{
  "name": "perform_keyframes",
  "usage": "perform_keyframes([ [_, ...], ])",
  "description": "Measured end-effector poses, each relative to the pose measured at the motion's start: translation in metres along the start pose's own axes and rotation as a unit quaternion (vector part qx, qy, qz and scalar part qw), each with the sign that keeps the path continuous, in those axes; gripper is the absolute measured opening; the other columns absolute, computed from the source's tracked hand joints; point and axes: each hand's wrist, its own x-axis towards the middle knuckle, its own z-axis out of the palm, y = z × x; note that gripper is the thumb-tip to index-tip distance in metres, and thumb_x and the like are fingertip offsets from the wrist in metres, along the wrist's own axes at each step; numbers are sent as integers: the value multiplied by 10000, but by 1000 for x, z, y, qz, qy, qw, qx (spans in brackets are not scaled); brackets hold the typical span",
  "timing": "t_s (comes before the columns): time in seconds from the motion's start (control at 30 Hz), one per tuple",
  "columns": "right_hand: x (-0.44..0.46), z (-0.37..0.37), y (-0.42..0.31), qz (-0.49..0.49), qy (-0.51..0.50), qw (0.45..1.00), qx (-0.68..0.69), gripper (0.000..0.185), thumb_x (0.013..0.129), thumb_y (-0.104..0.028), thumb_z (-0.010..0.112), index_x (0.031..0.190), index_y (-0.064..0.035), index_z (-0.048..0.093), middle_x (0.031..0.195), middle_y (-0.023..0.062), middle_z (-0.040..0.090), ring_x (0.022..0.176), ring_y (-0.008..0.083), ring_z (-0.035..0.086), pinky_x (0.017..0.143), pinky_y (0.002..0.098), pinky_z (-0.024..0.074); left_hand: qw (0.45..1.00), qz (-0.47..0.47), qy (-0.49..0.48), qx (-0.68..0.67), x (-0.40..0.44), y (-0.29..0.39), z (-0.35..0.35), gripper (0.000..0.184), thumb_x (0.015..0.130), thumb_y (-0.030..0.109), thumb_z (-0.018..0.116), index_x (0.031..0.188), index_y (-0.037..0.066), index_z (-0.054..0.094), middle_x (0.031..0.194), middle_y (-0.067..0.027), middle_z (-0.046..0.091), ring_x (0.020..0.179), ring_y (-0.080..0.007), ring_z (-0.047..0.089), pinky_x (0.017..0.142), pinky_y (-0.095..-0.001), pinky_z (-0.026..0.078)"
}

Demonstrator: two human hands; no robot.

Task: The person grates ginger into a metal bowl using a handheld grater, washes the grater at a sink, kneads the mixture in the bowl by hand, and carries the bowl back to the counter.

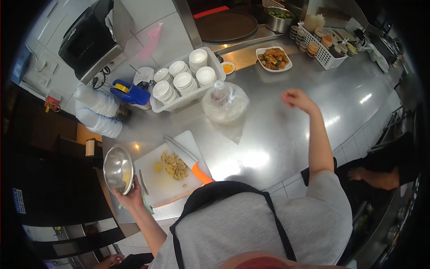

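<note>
My left hand (129,199) grips the rim of a tilted metal bowl (115,163), which has some pale yellow pieces inside. Beside it, a white cutting board (154,186) bears chopped, pale yellow-brown pieces (175,167) that look like ginger. A knife with an orange handle (201,174) lies across the board's right side, and a thin dark blade-like strip (143,181) lies near its left edge. Raised over the counter, my right hand (296,99) has its fingers curled in and slightly blurred, with nothing visible in them. A clear plastic bag (227,107) with pale contents stands between the hands.
Stacked white bowls fill a white basket (190,102) at the back. A dish of cooked food (274,59), a small orange sauce cup (228,67) and a condiment basket (323,53) stand along the far side. Another person's arm (374,177) is at the right.
</note>
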Motion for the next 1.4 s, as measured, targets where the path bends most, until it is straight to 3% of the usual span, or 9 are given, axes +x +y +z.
perform_keyframes([
  [0.23,236,17,-24,-166,184,956,-157,202,775,-237,617,812,-38,609,645,83,586,603,171,560,575,310,439,998,48,31,0,-24,4,-9,540,845,398,486,1286,120,347,1290,-129,368,1168,-312,379,941,-475,368],
  [0.63,384,72,-53,-136,118,945,-275,340,632,-355,730,654,-48,584,593,74,541,568,170,502,559,300,409,991,128,41,25,-41,-1,-10,545,829,363,522,1282,111,350,1297,-121,374,1154,-316,405,903,-501,404],
  [0.73,395,66,-50,-102,50,958,-262,390,590,-386,745,695,-41,597,693,101,578,685,194,554,641,320,430,992,122,37,17,-43,-5,-11,550,835,356,514,1287,95,343,1301,-135,369,1166,-326,394,924,-507,383],
  [0.8,392,61,-57,-80,33,965,-249,411,595,-399,749,741,-40,612,806,115,627,797,225,597,712,336,449,991,125,40,16,-43,-6,-14,549,837,353,511,1288,90,341,1302,-141,368,1170,-330,391,929,-511,376],
  [0.93,371,64,-60,-84,50,935,-342,405,613,-418,735,725,-51,606,767,113,624,736,241,594,669,329,451,992,117,46,5,-45,-12,-13,545,840,346,504,1291,88,339,1306,-148,365,1176,-333,386,936,-514,368],
  [1.0,346,55,-80,-90,250,928,-262,441,632,-456,718,652,-39,574,682,89,608,686,243,584,612,296,440,992,118,47,6,-47,-14,-9,542,842,347,500,1292,90,339,1310,-146,360,1180,-332,381,940,-514,364],
  [1.17,304,-14,-73,-199,276,936,-89,365,725,-433,664,726,-72,607,669,22,566,666,127,520,624,251,404,994,104,22,-32,-43,-14,-9,530,854,355,478,1297,101,335,1325,-131,345,1188,-326,376,949,-512,356],
  [1.33,107,-17,-68,-219,223,944,109,201,835,-257,588,778,-64,570,613,-64,406,575,41,365,498,209,282,996,84,-41,-10,-37,-18,-9,519,864,375,472,1288,106,341,1303,-119,376,1178,-301,400,927,-499,389],
  [1.4,37,-21,-45,-203,294,922,147,154,857,-216,559,871,-63,570,666,-69,423,587,26,358,508,172,266,995,80,-61,-20,-33,-22,-10,535,870,399,452,1297,104,322,1305,-119,369,1175,-300,404,916,-486,402],
])
